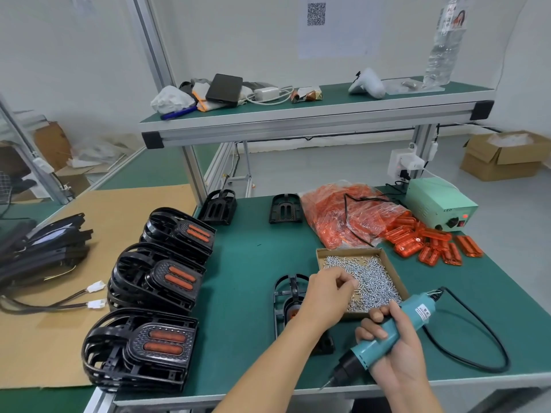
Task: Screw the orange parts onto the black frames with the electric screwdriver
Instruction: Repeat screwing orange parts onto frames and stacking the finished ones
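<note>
Green-matted desk (pixel 253 263) under an aluminium shelf, cardboard sheet to the left. Step in hand looks like screw pickup: left hand (pixel 326 296) reaches over the near corner of the cardboard screw tray (pixel 362 281), fingertips curled together at the screws, probably pinching one, though I cannot tell if it has any. Right hand (pixel 396 347) grips the teal electric screwdriver (pixel 384 338), bit pointing down-left near the desk edge, off the work. Black frame (pixel 289 305) lies just left of the tray, partly under the left forearm, an orange part seated in it. Three stacks of finished frames (pixel 155 287) further left; loose orange parts (pixel 429 242) well right. Next: seat the screw in the frame's hole, bring the bit upright onto it, drive.
</note>
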Demonstrator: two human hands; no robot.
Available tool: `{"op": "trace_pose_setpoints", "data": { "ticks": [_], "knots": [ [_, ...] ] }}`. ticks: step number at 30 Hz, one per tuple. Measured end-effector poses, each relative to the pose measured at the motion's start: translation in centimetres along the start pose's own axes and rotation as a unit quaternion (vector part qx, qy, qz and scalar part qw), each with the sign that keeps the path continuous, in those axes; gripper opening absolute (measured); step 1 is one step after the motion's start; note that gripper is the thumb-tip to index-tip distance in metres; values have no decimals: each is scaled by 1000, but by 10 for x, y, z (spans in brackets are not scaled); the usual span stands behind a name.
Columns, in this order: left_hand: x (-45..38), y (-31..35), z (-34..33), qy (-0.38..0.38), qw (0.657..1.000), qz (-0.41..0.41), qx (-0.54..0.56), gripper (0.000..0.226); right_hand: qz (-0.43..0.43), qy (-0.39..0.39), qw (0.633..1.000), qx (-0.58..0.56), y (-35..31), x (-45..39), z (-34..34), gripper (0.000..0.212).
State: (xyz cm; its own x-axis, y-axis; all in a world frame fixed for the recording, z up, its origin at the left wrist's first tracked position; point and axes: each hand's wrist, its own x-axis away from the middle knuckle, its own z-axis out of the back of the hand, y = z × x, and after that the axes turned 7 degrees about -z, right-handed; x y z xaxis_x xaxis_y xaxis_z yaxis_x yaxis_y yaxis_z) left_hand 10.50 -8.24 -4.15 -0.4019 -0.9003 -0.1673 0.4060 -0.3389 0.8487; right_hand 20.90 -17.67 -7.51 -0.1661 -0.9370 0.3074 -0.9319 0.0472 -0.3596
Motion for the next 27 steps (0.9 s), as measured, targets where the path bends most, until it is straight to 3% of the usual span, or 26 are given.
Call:
{"op": "trace_pose_setpoints", "data": {
  "ticks": [7,13,17,27],
  "knots": [
    [37,12,34,39,985,40,161,33,19,-9,999,-38,-10,5,-13,23],
    [86,-2,70,45,977,65,197,15,47,-41,992,-111,-23,-1,-50,22],
    [103,-3,87,69,968,67,232,26,42,-58,988,-136,-21,-8,-73,20],
    [112,-4,105,-17,971,53,231,32,41,-66,992,-99,-9,-14,-98,21]
  ]
}}
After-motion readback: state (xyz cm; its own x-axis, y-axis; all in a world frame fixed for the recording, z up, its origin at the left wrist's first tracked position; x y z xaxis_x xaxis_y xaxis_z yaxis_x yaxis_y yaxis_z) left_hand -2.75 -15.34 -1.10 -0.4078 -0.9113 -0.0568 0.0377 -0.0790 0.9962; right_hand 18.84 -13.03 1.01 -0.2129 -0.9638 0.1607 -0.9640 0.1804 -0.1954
